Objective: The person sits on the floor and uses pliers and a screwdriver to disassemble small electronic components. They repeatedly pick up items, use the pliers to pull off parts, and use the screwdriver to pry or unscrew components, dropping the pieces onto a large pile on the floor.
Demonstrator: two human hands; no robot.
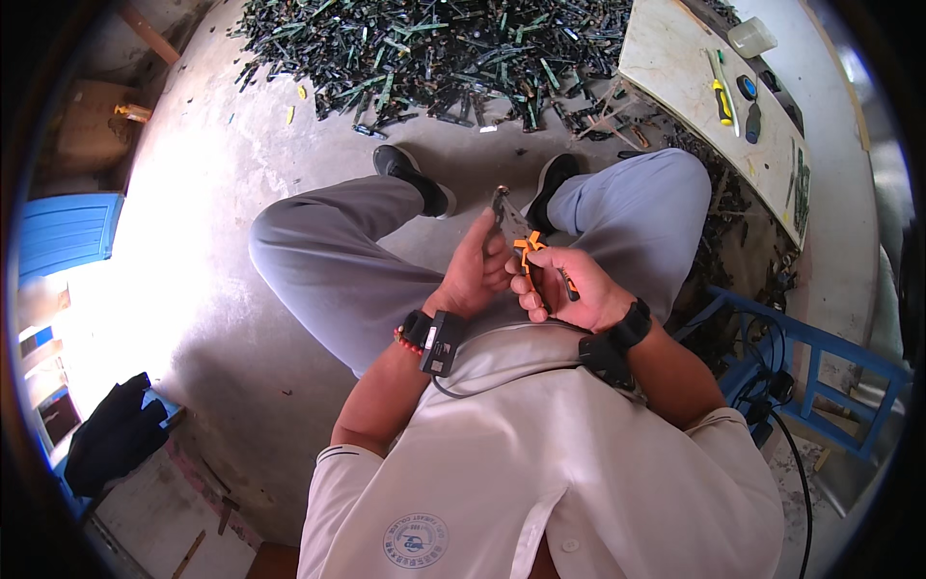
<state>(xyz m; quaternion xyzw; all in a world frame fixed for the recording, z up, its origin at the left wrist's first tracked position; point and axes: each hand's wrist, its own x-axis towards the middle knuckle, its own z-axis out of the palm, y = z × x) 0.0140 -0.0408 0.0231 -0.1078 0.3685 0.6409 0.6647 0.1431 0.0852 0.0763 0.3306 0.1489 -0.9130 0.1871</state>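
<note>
We are sitting over the concrete floor (222, 193), knees apart. Our right hand (569, 289) is closing around the orange-handled pliers (526, 246), fingers hiding most of the handles. Our left hand (473, 275) is pinching something at the jaws, too small to make out.

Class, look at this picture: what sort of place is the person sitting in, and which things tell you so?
Probably a rough workshop or scrap-sorting yard: a heap of dark scrap strips on the concrete floor, a workboard with hand tools, and pliers in the right hand.
</note>
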